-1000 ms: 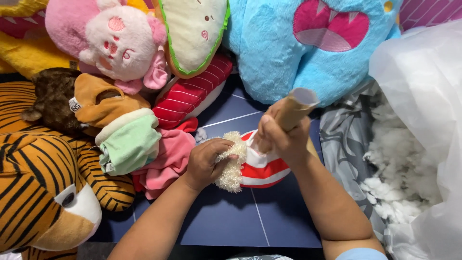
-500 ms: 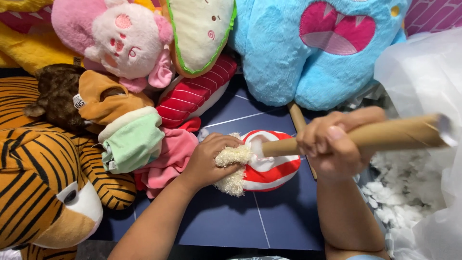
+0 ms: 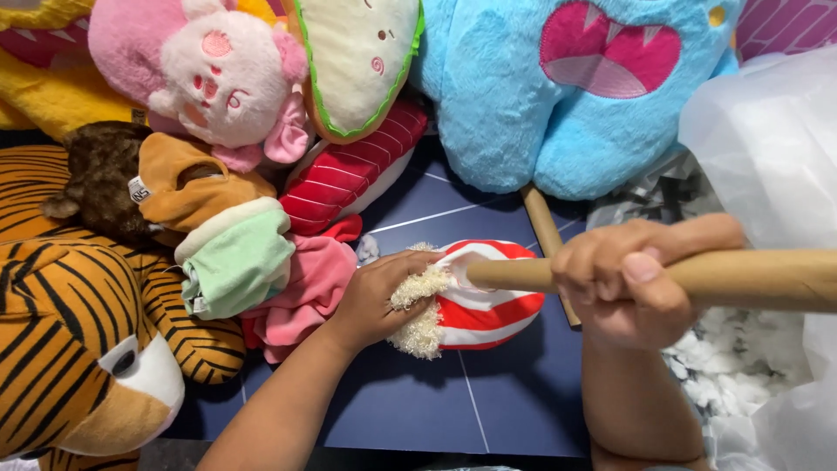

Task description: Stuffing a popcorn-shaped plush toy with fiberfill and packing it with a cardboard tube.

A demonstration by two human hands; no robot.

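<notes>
On the blue mat [image 3: 523,410], my left hand [image 3: 379,296] grips the striped toy [image 3: 488,305], half stuffed, my right hand [image 3: 623,283] clasping the tube [image 3: 750,279] at three o'clock.

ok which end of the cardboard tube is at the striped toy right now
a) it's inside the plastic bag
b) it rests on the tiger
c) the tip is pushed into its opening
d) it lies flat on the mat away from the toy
c: the right hand holds the cardboard tube with its tip in the opening of the red and white striped toy, while the left hand has its grip on the toy's fuzzy edge.
</notes>
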